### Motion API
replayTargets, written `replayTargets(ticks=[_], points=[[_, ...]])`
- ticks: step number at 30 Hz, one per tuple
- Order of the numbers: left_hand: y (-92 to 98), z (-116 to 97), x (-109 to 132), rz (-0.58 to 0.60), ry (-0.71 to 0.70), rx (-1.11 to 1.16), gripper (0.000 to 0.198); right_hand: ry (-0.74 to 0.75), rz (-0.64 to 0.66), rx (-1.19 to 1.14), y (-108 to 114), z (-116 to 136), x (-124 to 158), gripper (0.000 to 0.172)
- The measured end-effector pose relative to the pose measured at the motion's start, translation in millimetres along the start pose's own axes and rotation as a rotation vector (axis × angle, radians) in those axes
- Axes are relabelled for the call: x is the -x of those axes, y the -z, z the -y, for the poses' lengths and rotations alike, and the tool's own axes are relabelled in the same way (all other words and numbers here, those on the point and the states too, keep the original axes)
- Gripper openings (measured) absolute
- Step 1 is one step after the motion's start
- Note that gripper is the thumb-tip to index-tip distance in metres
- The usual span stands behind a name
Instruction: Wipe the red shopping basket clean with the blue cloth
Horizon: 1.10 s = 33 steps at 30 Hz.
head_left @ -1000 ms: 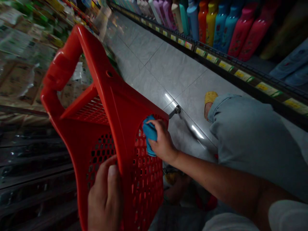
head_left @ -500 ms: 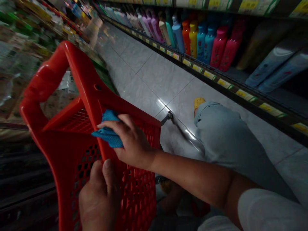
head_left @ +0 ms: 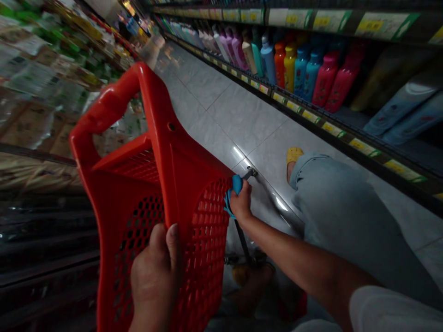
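A red plastic shopping basket cart [head_left: 183, 157], with perforated sides and a looped handle, stands tilted in front of me. My left hand [head_left: 156, 265] is closed over its near upper rim, thumb on top and fingers hidden inside. At the basket's right lower edge, my right hand [head_left: 242, 200] is closed on a blue cloth [head_left: 236, 184] and presses it to the red plastic. Part of the cloth hangs below the fingers. A dark metal leg with a caster [head_left: 252, 171] shows just beyond the right hand.
Shelves on the right hold several coloured bottles [head_left: 301, 69] above a strip of price tags [head_left: 309, 115]. Packaged goods [head_left: 31, 87] fill the left side. Grey floor tiles [head_left: 224, 106] run between them. My bent leg in light jeans [head_left: 339, 198] and a yellow shoe [head_left: 293, 156] are at right.
My right hand has moved with the blue cloth from the basket's upper rim down and right to its lower side edge. The left hand keeps its hold; the view has shifted slightly.
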State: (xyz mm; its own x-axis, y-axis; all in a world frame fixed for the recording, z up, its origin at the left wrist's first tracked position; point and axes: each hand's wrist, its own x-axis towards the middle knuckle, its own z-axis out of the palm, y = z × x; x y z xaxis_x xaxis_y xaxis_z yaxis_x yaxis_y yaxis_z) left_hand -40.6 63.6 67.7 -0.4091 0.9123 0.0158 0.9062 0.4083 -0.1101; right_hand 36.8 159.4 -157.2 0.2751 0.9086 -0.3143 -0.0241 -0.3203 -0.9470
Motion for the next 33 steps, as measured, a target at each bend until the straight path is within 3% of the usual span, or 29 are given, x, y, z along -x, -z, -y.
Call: replayTargets(ticks=[3,5,7,10,13,15,19,21,24,27,30,33], points=[[-2.2,6.9,1.0,-0.04,-0.118,0.033,0.03,0.376,-0.054,-0.117,4.1,88.0,-13.8,0.046],[-4.3,12.8,2.6,-0.083,-0.216,0.047,0.03,0.678,0.023,-0.161,13.4,139.3,-17.5,0.042],[-6.7,18.6,4.7,-0.158,-0.315,0.034,0.03,0.847,0.08,-0.161,24.1,159.6,-15.8,0.04],[-10.4,25.5,7.6,-0.318,-0.462,-0.011,0.033,0.789,0.044,-0.079,32.3,125.6,-14.2,0.042],[-12.4,30.5,10.1,-0.406,-0.556,-0.044,0.036,0.497,-0.098,0.012,32.0,76.3,-18.1,0.041],[-12.5,33.8,11.8,-0.425,-0.592,-0.056,0.037,0.483,-0.107,0.009,33.2,74.5,-15.1,0.043],[-10.3,41.0,15.9,-0.47,-0.654,-0.067,0.035,0.838,-0.044,-0.171,47.0,143.2,12.4,0.049],[-8.6,45.0,18.2,-0.504,-0.699,-0.038,0.03,0.932,-0.033,-0.211,59.1,178.1,27.4,0.047],[-7.3,51.7,21.1,-0.583,-0.787,-0.008,0.021,1.009,-0.011,-0.129,81.2,205.5,35.4,0.043],[-7.5,58.9,24.0,-0.618,-0.847,-0.019,0.018,1.128,-0.012,0.059,106.9,225.6,20.7,0.042],[-7.2,65.9,28.1,-0.605,-0.863,0.023,0.022,1.191,-0.062,0.267,132.1,261.2,-3.6,0.042],[-6.4,73.0,33.8,-0.573,-0.865,0.064,0.025,1.194,0.049,0.493,152.6,300.9,-19.4,0.026]])
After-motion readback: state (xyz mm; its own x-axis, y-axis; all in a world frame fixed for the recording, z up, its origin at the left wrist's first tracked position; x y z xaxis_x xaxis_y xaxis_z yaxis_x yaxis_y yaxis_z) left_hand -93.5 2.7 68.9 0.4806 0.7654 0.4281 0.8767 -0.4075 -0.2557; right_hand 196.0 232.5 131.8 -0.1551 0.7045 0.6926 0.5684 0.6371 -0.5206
